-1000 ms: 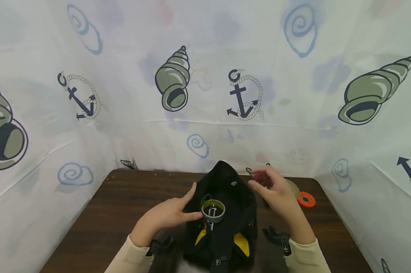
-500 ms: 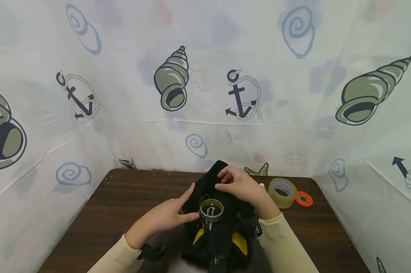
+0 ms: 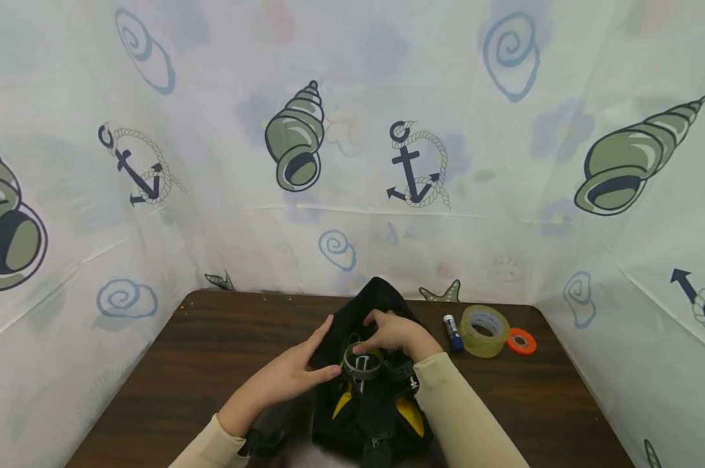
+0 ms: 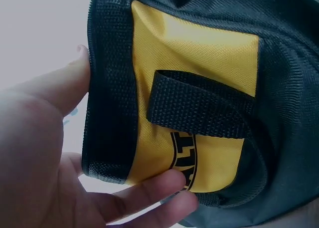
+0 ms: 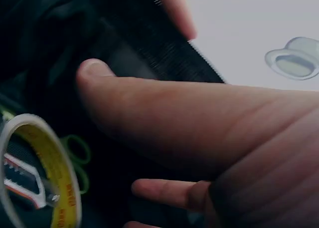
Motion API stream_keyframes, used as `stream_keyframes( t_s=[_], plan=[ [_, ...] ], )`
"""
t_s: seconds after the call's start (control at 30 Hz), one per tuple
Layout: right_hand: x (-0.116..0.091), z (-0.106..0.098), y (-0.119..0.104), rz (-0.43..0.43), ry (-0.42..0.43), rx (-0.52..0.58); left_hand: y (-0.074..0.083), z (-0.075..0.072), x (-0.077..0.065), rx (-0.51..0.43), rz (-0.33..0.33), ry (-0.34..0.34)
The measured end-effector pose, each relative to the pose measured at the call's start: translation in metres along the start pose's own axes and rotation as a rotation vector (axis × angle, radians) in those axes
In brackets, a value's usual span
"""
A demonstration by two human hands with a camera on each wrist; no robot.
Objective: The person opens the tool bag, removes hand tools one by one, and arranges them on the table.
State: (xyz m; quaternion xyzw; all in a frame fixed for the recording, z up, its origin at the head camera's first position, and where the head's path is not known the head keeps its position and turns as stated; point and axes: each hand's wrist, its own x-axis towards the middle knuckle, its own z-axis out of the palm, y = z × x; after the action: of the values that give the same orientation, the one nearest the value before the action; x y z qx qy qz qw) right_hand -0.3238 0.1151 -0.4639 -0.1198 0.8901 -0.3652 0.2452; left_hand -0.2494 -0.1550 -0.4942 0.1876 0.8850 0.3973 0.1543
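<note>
A black and yellow tool bag stands on the table with its mouth spread. My left hand holds its left side; in the left wrist view the fingers lie on the yellow panel and the thumb is at the zippered rim. My right hand is at the mouth with nothing in its fingers, its thumb overlapping a grey tape roll in the head view. In the right wrist view, a utility knife shows through the roll, and green loop handles lie beside it.
On the table's right are a blue glue stick, a wide roll of clear packing tape and a small orange tape roll. A printed cloth surrounds the dark wooden table.
My right hand has come from the bag's right side over its mouth and down toward the grey tape roll, uncovering the glue stick and packing tape. The left hand has barely moved.
</note>
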Motion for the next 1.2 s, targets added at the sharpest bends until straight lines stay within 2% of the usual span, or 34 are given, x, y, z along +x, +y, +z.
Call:
stream_keyframes(
  t_s=[0.13, 0.4, 0.7, 0.93, 1.07, 1.2],
  plan=[
    [0.005, 0.008, 0.008, 0.028, -0.011, -0.01, -0.006, 0.002, 0.001, -0.012, -0.01, 0.003],
    [0.008, 0.014, 0.013, 0.033, -0.038, -0.081, -0.013, 0.003, 0.002, -0.032, -0.011, 0.032],
    [0.015, 0.021, 0.025, 0.035, -0.05, -0.124, -0.015, 0.007, -0.002, -0.06, 0.019, -0.007],
    [0.02, 0.024, 0.024, 0.025, -0.071, -0.13, -0.011, 0.01, -0.001, -0.001, 0.012, 0.082],
    [0.019, 0.025, 0.023, 0.017, -0.059, -0.167, -0.014, 0.012, 0.0, -0.005, 0.009, 0.094],
    [0.015, 0.024, 0.022, -0.007, -0.001, -0.223, -0.017, 0.013, 0.001, -0.016, 0.014, 0.092]
  ],
)
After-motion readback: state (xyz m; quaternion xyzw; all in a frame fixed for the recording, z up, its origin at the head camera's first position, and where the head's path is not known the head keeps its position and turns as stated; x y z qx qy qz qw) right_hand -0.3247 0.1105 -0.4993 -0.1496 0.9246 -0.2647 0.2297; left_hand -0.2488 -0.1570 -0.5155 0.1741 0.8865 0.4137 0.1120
